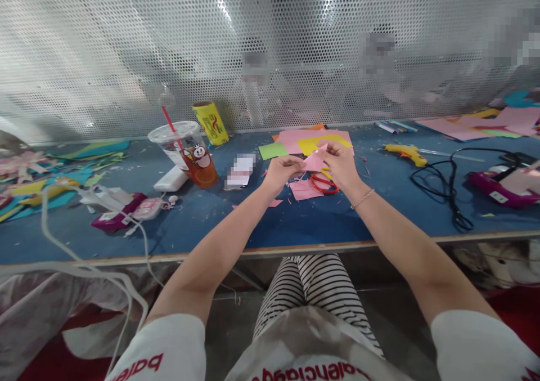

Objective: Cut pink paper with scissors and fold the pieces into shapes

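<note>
Both the left hand point(282, 171) and the right hand point(341, 164) pinch a small pink paper point(314, 160), held just above the bench point(295, 223) over red scissors point(324, 184). It looks light, thin and easily creased, so its edges seem the best hold.

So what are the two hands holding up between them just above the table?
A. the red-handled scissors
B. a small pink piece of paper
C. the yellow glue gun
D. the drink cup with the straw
B: the left hand and right hand pinch a small pink piece of paper between them, while the red-handled scissors lie on the table beneath.
</note>
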`<state>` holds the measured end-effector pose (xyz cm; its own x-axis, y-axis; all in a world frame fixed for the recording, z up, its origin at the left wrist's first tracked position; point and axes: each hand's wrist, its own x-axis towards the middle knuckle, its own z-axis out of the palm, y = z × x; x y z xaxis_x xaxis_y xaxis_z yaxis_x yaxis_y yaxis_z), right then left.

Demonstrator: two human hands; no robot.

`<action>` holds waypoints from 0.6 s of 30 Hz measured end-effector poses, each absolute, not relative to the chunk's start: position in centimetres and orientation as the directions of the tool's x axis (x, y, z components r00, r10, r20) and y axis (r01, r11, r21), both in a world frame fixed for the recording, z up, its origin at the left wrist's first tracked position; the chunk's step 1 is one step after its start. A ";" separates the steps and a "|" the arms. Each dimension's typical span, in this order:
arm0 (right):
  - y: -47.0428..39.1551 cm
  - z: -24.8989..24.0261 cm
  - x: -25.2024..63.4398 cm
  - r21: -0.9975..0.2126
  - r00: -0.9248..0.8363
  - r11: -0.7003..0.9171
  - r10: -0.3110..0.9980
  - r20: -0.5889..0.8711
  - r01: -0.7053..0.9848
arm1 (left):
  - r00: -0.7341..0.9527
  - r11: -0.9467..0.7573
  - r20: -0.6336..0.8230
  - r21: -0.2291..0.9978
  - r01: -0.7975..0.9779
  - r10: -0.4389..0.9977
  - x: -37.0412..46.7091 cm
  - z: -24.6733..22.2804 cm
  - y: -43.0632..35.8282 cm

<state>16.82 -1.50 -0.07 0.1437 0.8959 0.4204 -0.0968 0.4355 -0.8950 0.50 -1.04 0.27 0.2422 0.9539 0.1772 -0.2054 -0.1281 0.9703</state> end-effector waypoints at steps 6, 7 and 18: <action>-1.7 0.3 16.8 -0.884 0.150 0.425 0.904 0.401 -0.195 | 0.291 -0.149 0.191 0.976 -0.161 0.938 0.3 0.1 -0.9; -1.7 0.4 16.8 -0.882 0.142 0.416 0.908 0.393 -0.222 | 0.296 -0.153 0.192 0.977 -0.152 0.936 0.3 0.1 -0.8; -1.7 0.4 16.7 -0.855 0.133 0.398 0.917 0.376 -0.331 | 0.360 -0.160 0.160 0.987 -0.030 0.919 0.4 0.3 -1.5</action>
